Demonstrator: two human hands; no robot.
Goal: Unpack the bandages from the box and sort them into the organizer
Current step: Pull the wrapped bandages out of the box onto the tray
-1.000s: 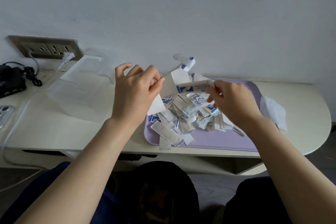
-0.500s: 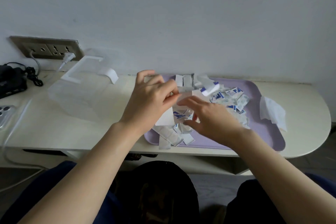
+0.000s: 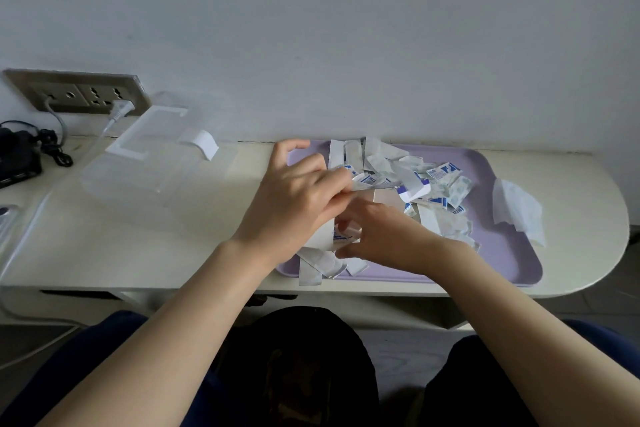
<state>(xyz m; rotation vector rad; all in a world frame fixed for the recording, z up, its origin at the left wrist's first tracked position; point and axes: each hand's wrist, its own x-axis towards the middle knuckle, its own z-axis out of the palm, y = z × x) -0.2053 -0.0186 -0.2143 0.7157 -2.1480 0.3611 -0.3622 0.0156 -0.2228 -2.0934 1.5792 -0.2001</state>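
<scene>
The box (image 3: 388, 198) lies over the tray (image 3: 502, 253), its long axis running near-left to far-right. Your left hand (image 3: 298, 208) grips its near end. Your right hand (image 3: 391, 236) curls beside it, and whether it holds anything is hidden. Bandages (image 3: 446, 184) are heaped just beyond. The organizer (image 3: 149, 166) stands well apart, leftward.

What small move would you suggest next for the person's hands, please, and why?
Probably the right hand should draw out whatever remains in the box that the left hand grips over the tray; many bandages already lie loose there, and the clear organizer to the left shows none yet.
</scene>
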